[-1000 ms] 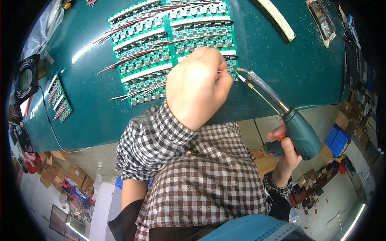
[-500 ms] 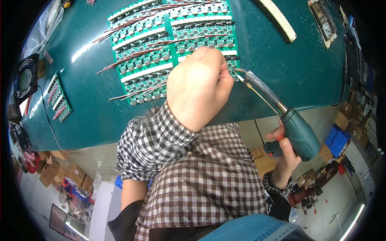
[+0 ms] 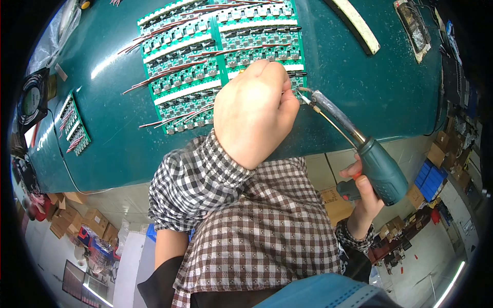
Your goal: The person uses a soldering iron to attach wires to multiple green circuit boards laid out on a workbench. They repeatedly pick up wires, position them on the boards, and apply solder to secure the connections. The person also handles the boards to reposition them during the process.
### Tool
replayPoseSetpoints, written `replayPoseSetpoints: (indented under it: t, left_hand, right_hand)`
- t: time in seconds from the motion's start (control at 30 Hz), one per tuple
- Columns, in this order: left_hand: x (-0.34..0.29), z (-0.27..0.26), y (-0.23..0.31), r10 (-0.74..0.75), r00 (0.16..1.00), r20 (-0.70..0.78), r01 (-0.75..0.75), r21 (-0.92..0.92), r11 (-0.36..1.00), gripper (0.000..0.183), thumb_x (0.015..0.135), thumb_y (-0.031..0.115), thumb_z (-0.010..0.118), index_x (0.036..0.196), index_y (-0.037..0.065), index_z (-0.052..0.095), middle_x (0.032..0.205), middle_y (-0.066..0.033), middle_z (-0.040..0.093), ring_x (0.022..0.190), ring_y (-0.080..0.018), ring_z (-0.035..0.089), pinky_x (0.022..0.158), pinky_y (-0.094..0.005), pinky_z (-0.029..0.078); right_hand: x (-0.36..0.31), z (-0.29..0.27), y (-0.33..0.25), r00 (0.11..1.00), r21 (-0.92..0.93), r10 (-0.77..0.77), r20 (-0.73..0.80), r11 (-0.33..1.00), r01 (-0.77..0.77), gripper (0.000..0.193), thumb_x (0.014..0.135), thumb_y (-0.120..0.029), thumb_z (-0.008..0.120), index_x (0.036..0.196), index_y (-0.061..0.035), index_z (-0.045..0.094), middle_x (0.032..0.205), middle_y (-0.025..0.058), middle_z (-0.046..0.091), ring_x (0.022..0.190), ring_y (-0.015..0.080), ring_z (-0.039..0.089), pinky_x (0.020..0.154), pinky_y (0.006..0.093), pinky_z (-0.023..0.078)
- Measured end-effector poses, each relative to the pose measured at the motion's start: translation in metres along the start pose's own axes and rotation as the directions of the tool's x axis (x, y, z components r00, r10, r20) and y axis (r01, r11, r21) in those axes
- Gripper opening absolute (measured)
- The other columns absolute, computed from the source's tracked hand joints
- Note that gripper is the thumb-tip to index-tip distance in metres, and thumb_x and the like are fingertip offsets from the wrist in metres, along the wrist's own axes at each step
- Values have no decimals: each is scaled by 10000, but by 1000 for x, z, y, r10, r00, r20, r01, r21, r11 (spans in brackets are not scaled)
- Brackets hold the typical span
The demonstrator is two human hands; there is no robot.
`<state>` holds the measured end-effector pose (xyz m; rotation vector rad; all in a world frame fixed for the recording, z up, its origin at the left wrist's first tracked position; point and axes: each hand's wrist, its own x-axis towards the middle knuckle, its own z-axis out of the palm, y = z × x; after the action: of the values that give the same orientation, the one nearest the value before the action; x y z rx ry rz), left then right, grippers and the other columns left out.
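Observation:
A large panel of green circuit boards [image 3: 217, 51] lies on the bench, with rows of white connectors and small metal parts. Thin red, black and white wires [image 3: 164, 76] lie across it in bundles. My left hand [image 3: 254, 113] covers the panel's lower right part, thumb and fingertips pinched on a thin wire that is mostly hidden. My right hand [image 3: 367, 197] grips a green-handled soldering gun [image 3: 382, 169] with a solder feed tube along its barrel. Its hot tip meets the panel's right edge, just beside my left fingertips.
A smaller board panel with wires [image 3: 74, 126] lies at the left of the green bench top [image 3: 354, 97], near a black fan [image 3: 35, 100]. A curved black-and-white strip [image 3: 354, 24] and a dirty tray [image 3: 412, 31] lie at the far right.
Almost nothing differs. The soldering gun's handle has shifted very slightly left, and my left hand has edged a touch to the right.

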<state>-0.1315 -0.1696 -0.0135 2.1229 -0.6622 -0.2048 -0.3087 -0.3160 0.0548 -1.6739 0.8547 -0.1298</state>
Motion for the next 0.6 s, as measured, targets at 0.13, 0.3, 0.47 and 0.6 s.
replayPoseSetpoints:
  t: [0.13, 0.3, 0.47, 0.6]
  left_hand:
    - [-1, 0, 0, 2, 1000, -7, -2, 7, 1000, 96, 675, -5, 603, 708, 30, 520, 655, -71, 518, 546, -195, 507, 505, -299, 424]
    - [0, 0, 1, -12, 1000, 3, 12, 24, 1000, 100, 672, -6, 605, 705, 32, 518, 650, -68, 515, 542, -192, 504, 501, -298, 422]
    - [-1, 2, 0, -5, 1000, -6, 6, 20, 1000, 103, 670, -4, 607, 702, 33, 517, 647, -65, 512, 534, -188, 498, 495, -298, 419]
    - [-1, 1, 0, -4, 1000, -5, 5, 16, 1000, 105, 670, -3, 609, 700, 33, 515, 644, -65, 510, 531, -186, 496, 493, -297, 418]
  right_hand:
    - [1, 0, -1, 1000, 1, -1, 4, 1000, 1, 506, 752, -259, 663, 1079, 110, 547, 732, 110, 599, 669, 216, 607, 645, 319, 498]
    - [1, -1, 1, 1000, -2, -3, 10, 1000, 3, 508, 754, -254, 660, 1082, 115, 542, 740, 115, 600, 669, 220, 607, 644, 320, 500]
    - [-3, -2, 1, 999, 3, -26, -28, 1000, 26, 511, 757, -253, 660, 1082, 122, 537, 753, 120, 601, 678, 224, 607, 647, 325, 502]
    - [-2, -2, -1, 1000, -7, -19, -10, 1000, 19, 515, 760, -254, 660, 1085, 125, 532, 754, 119, 602, 680, 226, 610, 652, 331, 505]
